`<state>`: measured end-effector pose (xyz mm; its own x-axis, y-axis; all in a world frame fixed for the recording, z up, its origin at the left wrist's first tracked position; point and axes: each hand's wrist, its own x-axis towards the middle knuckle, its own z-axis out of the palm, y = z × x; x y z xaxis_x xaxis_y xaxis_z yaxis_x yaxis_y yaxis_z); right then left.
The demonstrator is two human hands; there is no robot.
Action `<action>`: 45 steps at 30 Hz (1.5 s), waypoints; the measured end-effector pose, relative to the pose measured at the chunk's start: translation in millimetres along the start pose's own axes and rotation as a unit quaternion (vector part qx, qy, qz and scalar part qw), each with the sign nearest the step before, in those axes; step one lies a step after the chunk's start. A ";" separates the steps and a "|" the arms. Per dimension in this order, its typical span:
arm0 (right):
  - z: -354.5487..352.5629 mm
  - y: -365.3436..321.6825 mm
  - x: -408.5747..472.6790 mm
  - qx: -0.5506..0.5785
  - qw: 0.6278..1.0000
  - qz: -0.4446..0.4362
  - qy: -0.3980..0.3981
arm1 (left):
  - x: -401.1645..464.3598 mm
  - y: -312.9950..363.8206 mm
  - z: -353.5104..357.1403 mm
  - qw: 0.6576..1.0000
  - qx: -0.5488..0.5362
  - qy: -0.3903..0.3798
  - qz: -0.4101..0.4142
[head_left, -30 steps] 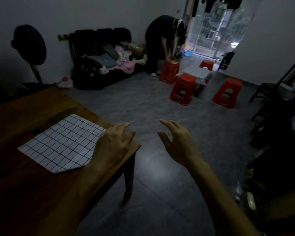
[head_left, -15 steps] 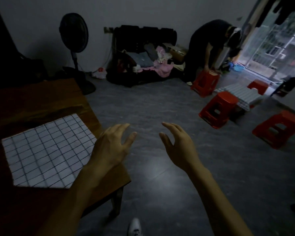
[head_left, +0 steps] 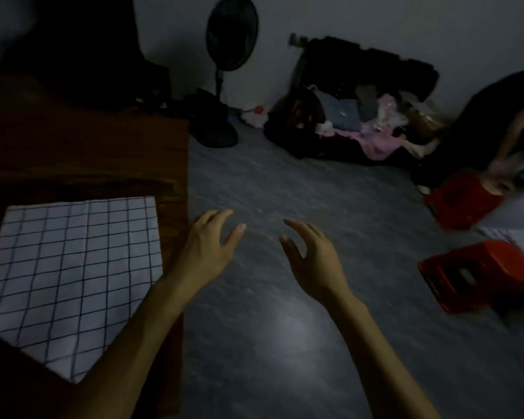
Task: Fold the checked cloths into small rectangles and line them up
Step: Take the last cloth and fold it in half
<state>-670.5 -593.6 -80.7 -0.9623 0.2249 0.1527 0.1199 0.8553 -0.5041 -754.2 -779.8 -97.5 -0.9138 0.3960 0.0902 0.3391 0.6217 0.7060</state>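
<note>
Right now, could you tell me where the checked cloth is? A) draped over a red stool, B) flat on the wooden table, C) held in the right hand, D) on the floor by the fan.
B: the checked cloth lies flat on the wooden table; both hands hold nothing.

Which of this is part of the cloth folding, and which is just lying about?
Job:
checked cloth, flat on the table
left hand and right hand, both empty, over the floor

Lying about:
fan
sofa piled with clothes
two red stools
another person, bent over the far stool
</note>
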 end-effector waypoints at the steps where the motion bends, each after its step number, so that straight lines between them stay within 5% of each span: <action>1: 4.7 7.9 15.7 0.008 1.000 -0.017 -0.012 | 8.6 -1.6 3.9 1.000 0.011 0.010 -0.018; 11: 21.2 70.3 170.5 0.085 0.958 -0.240 -0.132 | 76.2 19.3 41.2 0.967 0.062 0.123 -0.213; 24: 105.4 14.4 280.1 0.158 0.836 -0.434 -0.295 | 96.9 -22.5 39.2 0.880 0.084 0.276 -0.378; 39: 252.3 -101.0 369.7 0.039 0.748 -0.495 -0.440 | 159.0 -197.3 31.3 0.814 0.006 0.299 -0.498; 45: 304.7 -112.7 390.0 0.064 0.724 -0.494 -0.478 | 175.6 -241.9 38.1 0.794 0.061 0.258 -0.548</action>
<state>-1133.7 -744.5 -223.4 -0.2994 -0.9447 -0.1340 -0.7062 0.3138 -0.6347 -988.2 -834.9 -279.2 -0.6345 -0.7372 -0.2324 -0.7312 0.4748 0.4899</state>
